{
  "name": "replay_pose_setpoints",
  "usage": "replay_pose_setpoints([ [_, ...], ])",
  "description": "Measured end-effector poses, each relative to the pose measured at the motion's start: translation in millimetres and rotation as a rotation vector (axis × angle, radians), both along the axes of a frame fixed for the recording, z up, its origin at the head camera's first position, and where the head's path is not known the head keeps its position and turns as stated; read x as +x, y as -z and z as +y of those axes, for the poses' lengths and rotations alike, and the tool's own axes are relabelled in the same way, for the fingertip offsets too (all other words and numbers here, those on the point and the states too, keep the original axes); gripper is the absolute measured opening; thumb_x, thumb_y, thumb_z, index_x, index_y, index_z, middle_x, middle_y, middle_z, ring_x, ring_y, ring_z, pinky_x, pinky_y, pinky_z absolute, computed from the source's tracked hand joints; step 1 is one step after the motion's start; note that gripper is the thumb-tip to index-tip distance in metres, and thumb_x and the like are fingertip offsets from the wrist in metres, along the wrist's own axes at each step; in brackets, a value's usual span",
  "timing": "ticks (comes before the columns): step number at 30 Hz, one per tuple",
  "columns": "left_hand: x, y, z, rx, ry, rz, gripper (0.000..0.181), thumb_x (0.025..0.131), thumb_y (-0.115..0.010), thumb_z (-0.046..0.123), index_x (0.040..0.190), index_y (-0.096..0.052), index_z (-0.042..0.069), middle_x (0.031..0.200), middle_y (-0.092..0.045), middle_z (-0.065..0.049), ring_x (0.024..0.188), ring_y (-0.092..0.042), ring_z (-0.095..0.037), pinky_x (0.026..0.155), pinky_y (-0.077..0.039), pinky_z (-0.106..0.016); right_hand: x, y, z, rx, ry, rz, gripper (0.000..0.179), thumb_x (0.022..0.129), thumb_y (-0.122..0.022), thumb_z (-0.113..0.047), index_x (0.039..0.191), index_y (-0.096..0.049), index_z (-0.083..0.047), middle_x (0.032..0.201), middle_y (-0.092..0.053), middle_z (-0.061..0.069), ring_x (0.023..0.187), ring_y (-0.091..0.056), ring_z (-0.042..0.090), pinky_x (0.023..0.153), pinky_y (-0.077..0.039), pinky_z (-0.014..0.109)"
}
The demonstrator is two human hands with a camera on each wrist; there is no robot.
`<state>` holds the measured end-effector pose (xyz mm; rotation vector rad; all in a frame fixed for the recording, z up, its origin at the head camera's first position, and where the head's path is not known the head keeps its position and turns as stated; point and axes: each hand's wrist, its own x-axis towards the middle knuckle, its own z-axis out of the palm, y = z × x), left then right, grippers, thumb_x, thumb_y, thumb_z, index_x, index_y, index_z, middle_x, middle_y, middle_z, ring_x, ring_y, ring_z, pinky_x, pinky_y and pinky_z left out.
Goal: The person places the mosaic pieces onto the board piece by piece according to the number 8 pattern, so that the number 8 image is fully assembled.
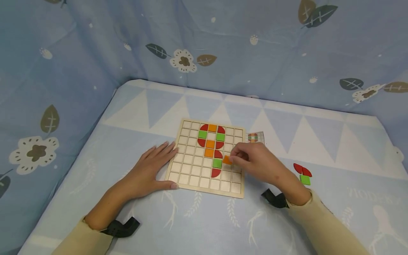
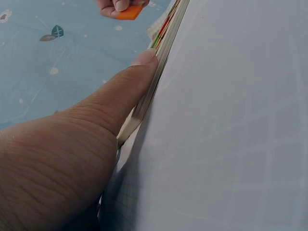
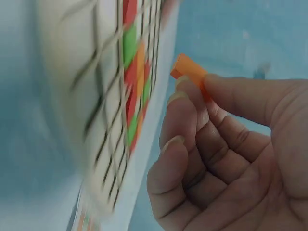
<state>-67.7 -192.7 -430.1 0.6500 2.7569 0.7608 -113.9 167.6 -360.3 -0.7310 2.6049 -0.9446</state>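
A wooden grid board lies on the table, with red quarter-round, green square and orange square tiles set in several of its cells. My right hand pinches an orange square tile between thumb and fingers above the right part of the board. In the right wrist view that orange tile stands clear of the grid, held at the fingertips. My left hand rests at the board's left edge, fingers straight and spread, the thumb against the near edge.
Two red quarter-round tiles and a green square tile lie on the table to the right. A small pattern card sticks out beyond the board's right edge. Patterned cloth hangs behind the table.
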Motion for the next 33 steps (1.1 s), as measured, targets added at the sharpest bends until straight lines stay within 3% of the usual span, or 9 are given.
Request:
replay_pose_setpoints([
  [4, -0.5, 0.5, 0.7, -0.002, -0.002, 0.004, 0.109, 0.08, -0.087, 0.055, 0.166, -0.032, 0.015, 0.173, -0.022, -0.002, 0.161, -0.01, -0.026, 0.127, -0.006, -0.053, 2.8, 6.2, -31.7, -0.001, -0.098, 0.026, 0.009, 0.101, -0.072, -0.019, 0.092, -0.072, -0.016, 0.076, -0.065, -0.011, 0.067, -0.056, 0.006, 0.063, -0.051, 0.027],
  [7, -0.5, 0.7, 1.5, 0.0, 0.001, 0.003, 0.109, 0.081, -0.086, 0.056, 0.166, -0.032, 0.015, 0.173, -0.021, -0.001, 0.161, -0.01, -0.027, 0.127, -0.006, -0.053, 6.1, 13.8, -46.2, 0.039, -0.124, 0.041, 0.011, 0.101, -0.071, -0.02, 0.091, -0.071, -0.016, 0.073, -0.062, -0.013, 0.064, -0.054, 0.004, 0.062, -0.049, 0.026],
  [13, -0.2, -0.8, 1.7, -0.011, 0.003, 0.001, 0.109, 0.081, -0.086, 0.057, 0.166, -0.031, 0.015, 0.173, -0.021, -0.001, 0.161, -0.01, -0.026, 0.127, -0.006, -0.052, 12.7, 23.4, -59.4, 0.111, -0.054, 0.01, 0.011, 0.098, -0.076, -0.022, 0.091, -0.071, -0.015, 0.07, -0.059, -0.013, 0.062, -0.053, 0.005, 0.061, -0.049, 0.026],
  [24, 0.2, -1.7, 1.1, -0.004, -0.004, -0.002, 0.109, 0.08, -0.087, 0.055, 0.166, -0.032, 0.015, 0.173, -0.021, -0.001, 0.16, -0.011, -0.027, 0.127, -0.007, -0.054, 19.0, 24.7, -71.4, 0.06, -0.004, 0.066, 0.014, 0.096, -0.075, -0.011, 0.085, -0.069, -0.016, 0.067, -0.056, -0.012, 0.058, -0.05, 0.006, 0.058, -0.046, 0.024],
  [33, 0.3, -0.7, 0.0, -0.011, -0.008, -0.001, 0.109, 0.08, -0.087, 0.055, 0.166, -0.032, 0.016, 0.173, -0.021, -0.001, 0.161, -0.01, -0.026, 0.127, -0.007, -0.054, 20.2, 28.3, -67.2, 0.059, -0.091, 0.023, 0.011, 0.094, -0.078, -0.011, 0.093, -0.067, -0.014, 0.078, -0.057, -0.009, 0.069, -0.054, 0.008, 0.064, -0.051, 0.026],
])
